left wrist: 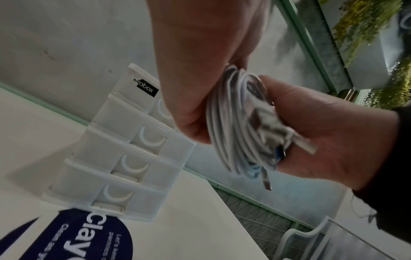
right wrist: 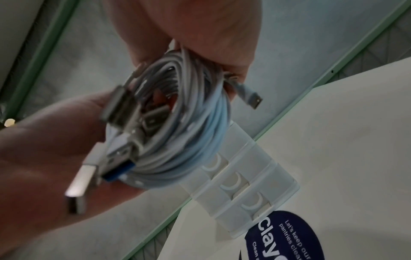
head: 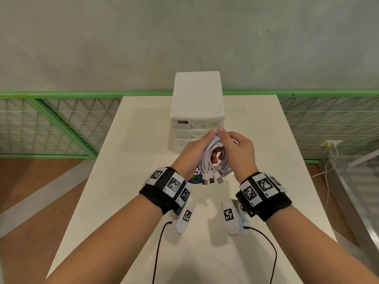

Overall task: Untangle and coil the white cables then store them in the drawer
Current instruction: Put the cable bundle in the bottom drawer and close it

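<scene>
The fingers (head: 222,131) of both hands are curled round one coil of white cables (head: 215,158). The left hand (head: 191,154) grips its left side and the right hand (head: 240,152) its right, and the fingertips nearly meet over the coil's far top. The coil is held in the air above the surface (head: 143,140), standing on edge, its open middle facing the person. A cluster of USB plugs (head: 213,179) hangs from its near, lower part. In the right wrist view a smaller plug (right wrist: 253,100) sticks out loose from the upper side of the coil.

Straight beyond the fingers, touching nothing, stands the white drawer unit (head: 196,103) at the middle of the surface's far edge, its fronts turned toward the hands. All the drawers that show in the left wrist view, with their crescent pulls (left wrist: 151,139), appear closed. The top drawer front (head: 196,125) lies just past and slightly left of the fingertips.

Coiling looks done or nearly so; storing is not yet begun. Since both hands are occupied, one must let go to pull a drawer. Both are about equally near the unit, so either could take the pull while the other keeps the loops bunched. The loose plugs could snag on the drawer's rim.

A dark blue round label (head: 194,178) lies on the surface below the coil.
</scene>
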{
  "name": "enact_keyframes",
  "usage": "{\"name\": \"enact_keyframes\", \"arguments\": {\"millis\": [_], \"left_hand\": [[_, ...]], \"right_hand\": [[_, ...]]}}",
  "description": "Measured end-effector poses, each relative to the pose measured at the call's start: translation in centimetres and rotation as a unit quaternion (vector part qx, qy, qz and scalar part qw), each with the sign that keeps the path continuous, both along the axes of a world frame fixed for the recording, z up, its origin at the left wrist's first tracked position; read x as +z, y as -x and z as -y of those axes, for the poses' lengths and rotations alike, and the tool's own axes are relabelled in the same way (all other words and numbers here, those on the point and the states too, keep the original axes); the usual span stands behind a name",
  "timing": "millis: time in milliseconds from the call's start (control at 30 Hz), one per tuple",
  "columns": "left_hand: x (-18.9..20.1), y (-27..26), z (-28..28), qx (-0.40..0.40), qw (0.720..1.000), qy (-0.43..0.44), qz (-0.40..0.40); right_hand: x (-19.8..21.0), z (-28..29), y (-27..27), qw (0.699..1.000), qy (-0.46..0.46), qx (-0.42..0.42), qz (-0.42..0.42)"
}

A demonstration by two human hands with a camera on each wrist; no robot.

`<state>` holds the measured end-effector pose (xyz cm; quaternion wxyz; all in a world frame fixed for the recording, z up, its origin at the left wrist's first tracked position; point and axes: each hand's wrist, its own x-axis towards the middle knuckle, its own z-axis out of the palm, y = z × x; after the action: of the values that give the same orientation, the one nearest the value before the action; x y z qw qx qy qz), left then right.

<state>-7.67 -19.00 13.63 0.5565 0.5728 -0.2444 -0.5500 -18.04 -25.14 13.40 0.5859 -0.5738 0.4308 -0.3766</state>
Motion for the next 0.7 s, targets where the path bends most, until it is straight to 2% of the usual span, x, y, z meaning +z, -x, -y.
{"name": "enact_keyframes", "arguments": {"millis": [167,233,300,367,467,600,700], "left_hand": [[-0.6,-1.0,1.0,-0.032,0.992,-0.051,0.108],[-0.9,-1.7,1.2,-0.025,0.992,-0.048,0.115],[-1.6,-2.6,1.5,0.015,0.993,-0.048,0.11],[-2.8,-3.7,2.0,0.066,0.99,-0.078,0.098],[-5.6,-4.8,3.1,0.098,0.982,-0.153,0.059],[-10.5,-5.2,4.4,0.107,0.961,-0.255,0.0],[-12.8,-4.8,5.3,0.146,0.948,-0.278,-0.059]], "right_hand": [[-0.8,1.4,-0.1,0.999,0.019,0.017,-0.02],[-0.8,2.4,0.0,0.999,0.03,0.023,-0.026],[-0.4,4.1,0.1,0.997,0.054,0.024,-0.043],[0.2,6.5,-0.2,0.993,0.09,0.014,-0.069],[0.5,9.9,-1.5,0.983,0.133,0.023,-0.121],[-0.3,11.6,-2.4,0.941,0.207,0.089,-0.251],[-0.6,11.6,-2.6,0.917,0.217,0.113,-0.315]]}}
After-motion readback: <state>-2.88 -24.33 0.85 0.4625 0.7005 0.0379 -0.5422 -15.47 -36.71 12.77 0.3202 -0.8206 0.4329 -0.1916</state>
